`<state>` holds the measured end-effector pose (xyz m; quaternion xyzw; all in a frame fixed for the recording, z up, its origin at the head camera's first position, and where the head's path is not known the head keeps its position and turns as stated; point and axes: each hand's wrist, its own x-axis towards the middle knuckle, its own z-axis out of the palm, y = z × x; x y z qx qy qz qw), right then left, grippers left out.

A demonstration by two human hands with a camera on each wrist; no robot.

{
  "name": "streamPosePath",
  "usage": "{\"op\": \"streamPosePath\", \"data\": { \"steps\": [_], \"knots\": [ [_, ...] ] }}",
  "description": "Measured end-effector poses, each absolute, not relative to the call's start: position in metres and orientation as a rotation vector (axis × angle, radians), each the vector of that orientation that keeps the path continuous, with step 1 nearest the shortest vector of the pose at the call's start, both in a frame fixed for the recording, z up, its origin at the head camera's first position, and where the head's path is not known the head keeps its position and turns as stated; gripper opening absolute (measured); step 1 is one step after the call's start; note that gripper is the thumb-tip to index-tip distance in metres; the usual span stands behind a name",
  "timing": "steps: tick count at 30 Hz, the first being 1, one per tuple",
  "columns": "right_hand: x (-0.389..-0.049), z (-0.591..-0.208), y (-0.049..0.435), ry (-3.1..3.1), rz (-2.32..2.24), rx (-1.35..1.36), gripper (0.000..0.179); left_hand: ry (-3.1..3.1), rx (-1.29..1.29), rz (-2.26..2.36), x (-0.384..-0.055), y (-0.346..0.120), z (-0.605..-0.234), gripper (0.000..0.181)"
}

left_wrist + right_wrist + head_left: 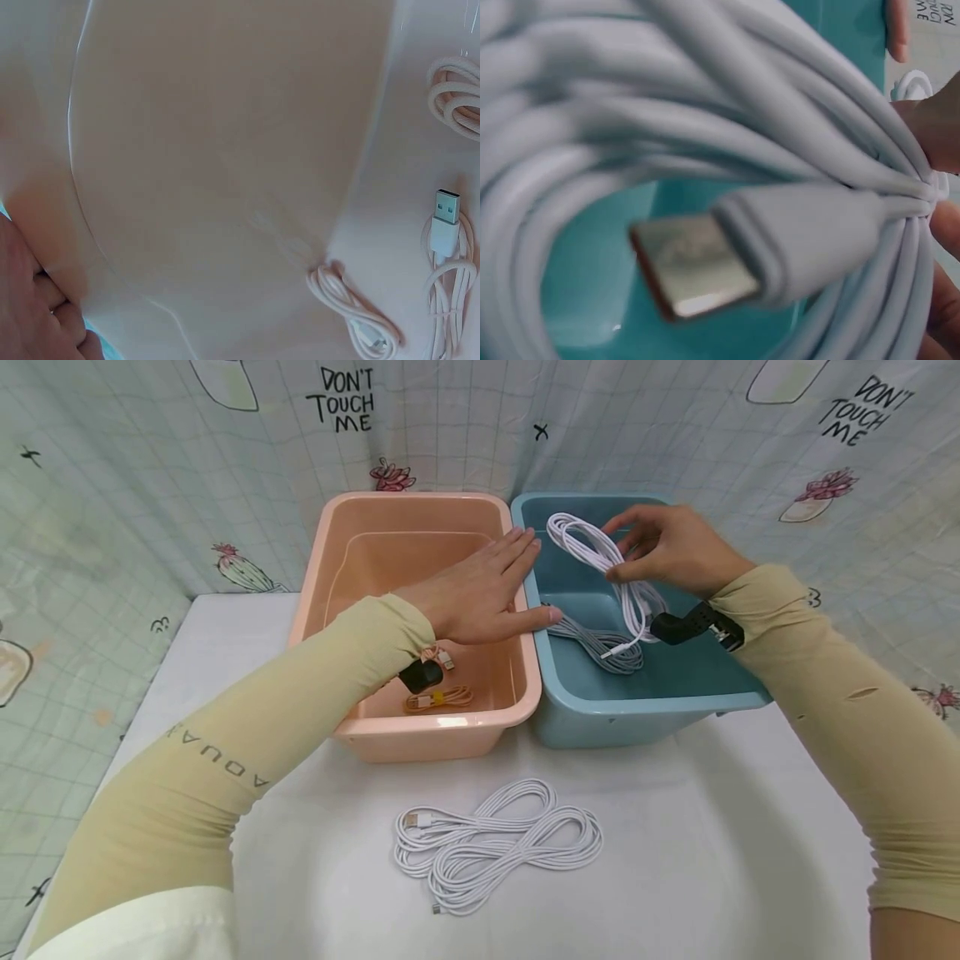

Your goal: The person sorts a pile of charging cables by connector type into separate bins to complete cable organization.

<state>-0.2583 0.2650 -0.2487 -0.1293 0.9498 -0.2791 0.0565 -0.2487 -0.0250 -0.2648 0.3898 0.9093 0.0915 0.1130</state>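
Observation:
My right hand pinches a coiled white charging cable by its middle, above the blue bin. In the right wrist view the cable's metal plug hangs close to the camera, blurred, beside its loops. Lower in that bin lies a bundled grey cable. With straight fingers, my left hand rests over the right rim of the peach bin, where the two bins meet; it holds nothing. Beneath that arm, small bundled cables lie in the peach bin, including one with a USB plug.
Coiled white cables lie on the white tabletop in front of the bins. Behind the bins hangs a patterned cloth, which also covers the left side. The bins stand side by side.

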Motion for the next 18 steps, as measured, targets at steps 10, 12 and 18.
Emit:
{"op": "streamPosePath", "data": {
  "steps": [10,12,18],
  "knots": [
    [-0.259,-0.256,0.266,2.857,-0.873,-0.358,0.058,2.661,1.153,0.269,-0.249,-0.024,-0.265,0.098],
    [-0.259,-0.257,0.265,2.852,-0.874,-0.348,0.058,2.663,1.150,0.267,-0.248,-0.025,-0.264,0.098],
    [-0.260,-0.260,0.265,2.856,-0.845,-0.329,0.059,2.674,1.152,0.245,-0.249,-0.024,-0.265,0.099]
  ]
}}
